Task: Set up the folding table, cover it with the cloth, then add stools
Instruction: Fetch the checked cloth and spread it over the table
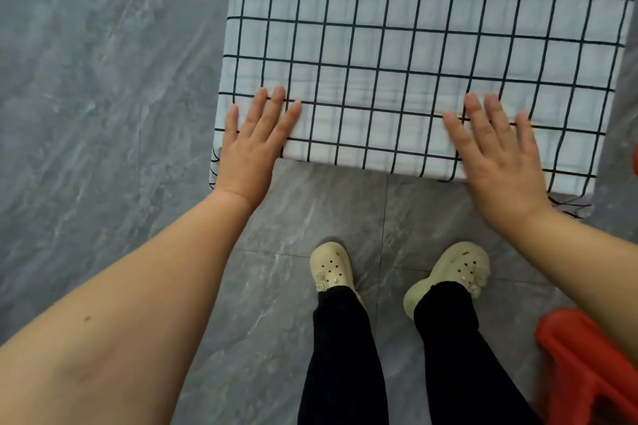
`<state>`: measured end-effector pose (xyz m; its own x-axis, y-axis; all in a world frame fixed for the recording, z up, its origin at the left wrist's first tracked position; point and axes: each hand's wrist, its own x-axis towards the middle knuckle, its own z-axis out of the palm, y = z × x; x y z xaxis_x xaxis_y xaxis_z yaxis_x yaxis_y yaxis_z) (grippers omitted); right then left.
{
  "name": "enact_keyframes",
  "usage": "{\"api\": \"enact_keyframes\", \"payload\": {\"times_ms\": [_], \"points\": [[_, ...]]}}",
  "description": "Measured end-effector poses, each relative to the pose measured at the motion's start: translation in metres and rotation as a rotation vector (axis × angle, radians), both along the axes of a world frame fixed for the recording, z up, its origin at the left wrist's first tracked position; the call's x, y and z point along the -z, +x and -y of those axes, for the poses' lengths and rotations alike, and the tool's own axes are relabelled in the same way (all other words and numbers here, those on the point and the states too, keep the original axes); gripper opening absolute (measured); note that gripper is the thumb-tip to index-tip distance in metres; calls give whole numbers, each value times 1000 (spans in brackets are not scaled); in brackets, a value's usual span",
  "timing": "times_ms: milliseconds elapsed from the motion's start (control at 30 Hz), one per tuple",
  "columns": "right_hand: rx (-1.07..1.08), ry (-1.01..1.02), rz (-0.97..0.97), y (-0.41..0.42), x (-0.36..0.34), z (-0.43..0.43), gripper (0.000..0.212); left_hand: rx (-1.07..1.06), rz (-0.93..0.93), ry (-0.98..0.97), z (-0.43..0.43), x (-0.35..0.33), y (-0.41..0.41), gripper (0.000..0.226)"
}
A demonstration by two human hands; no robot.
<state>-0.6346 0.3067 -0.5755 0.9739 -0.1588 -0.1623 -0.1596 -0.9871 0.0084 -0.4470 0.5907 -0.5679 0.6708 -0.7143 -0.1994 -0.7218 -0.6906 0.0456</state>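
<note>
While your left hand (255, 145) and right hand (500, 162) press flat, fingers spread, on the table's near edge, one checked cloth (414, 45) runs lengthwise away from you; one red stool (587, 366) sits right.

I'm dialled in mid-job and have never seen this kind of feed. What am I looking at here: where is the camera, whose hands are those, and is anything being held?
There is no machine here. The single picture comes from a wide-angle camera worn on a person's head, looking forward and down, so you see their own bare arms, dark trousers and cream clogs on a grey tiled floor.

In front of them is the table, already covered by the white cloth with a black grid pattern; the cloth hangs over the near corners. The left hand and the right hand both lie flat, fingers spread, on the cloth at the near edge. Neither hand grips anything; they appear to be pressing or smoothing the cloth.

At the lower right edge is something red, possibly a plastic stool, but it is cut off and blurred.
</note>
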Motion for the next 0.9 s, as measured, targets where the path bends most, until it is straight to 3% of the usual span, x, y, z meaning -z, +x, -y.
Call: {"api": "enact_keyframes", "payload": {"times_ms": [133, 333, 400, 467, 567, 633, 767, 900], "points": [[17, 5, -8, 1, -1, -1, 109, -13, 9, 37, -1, 3, -1, 101], [-13, 111, -273, 4, -26, 0, 115, 93, -100, 160, -5, -20, 2, 102], [33, 191, -258, 9, -41, 4, 105, 98, -109, 120, -1, -36, 2, 92], [170, 320, -114, 11, -53, 9, 87, 101, -125, 82, 12, -50, 2, 83], [425, 390, 104, 11, -59, 28, 67, 147, -142, 58, 52, -62, 4, 74], [543, 427, 110, 10, -58, 47, 66, 203, -154, 82, 93, -64, 8, 74], [475, 398, -100, 0, -53, 76, 71, 218, -131, 158, 178, -58, 6, 72], [418, 493, -126, -3, -60, 100, 59, 156, -125, 210, 235, -58, 6, 48]]}}
